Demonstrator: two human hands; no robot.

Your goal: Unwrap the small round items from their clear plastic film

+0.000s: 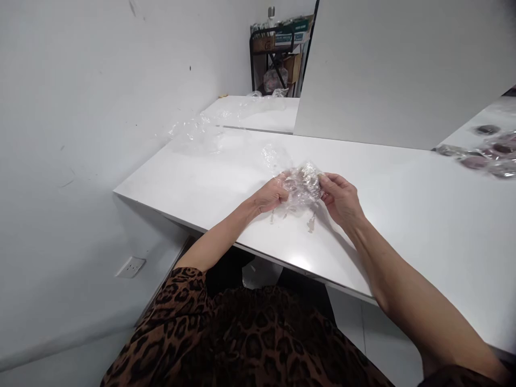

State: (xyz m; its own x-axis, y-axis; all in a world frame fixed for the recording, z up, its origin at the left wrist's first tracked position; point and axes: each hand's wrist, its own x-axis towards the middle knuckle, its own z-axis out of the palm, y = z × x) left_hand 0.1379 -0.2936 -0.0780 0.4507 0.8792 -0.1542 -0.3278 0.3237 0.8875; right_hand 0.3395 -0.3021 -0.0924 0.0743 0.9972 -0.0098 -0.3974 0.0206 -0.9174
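Observation:
A crumpled bundle of clear plastic wrap [304, 185] is between my two hands, just above the white table [382, 215]. My left hand [273, 193] grips its left side with the fingers curled into the film. At its right edge, my right hand [341, 196] pinches the plastic between thumb and fingers. A looser flap of film spreads beyond my left fingers. Whether something lies inside the folds, I cannot make out.
More clear film [197, 129] lies along the wall at the table's far left. A white upright panel [395, 70] stands behind the table. Several dark and pinkish plastic-wrapped items [492, 156] lie at the right. A loaded black rack [252, 59] stands behind.

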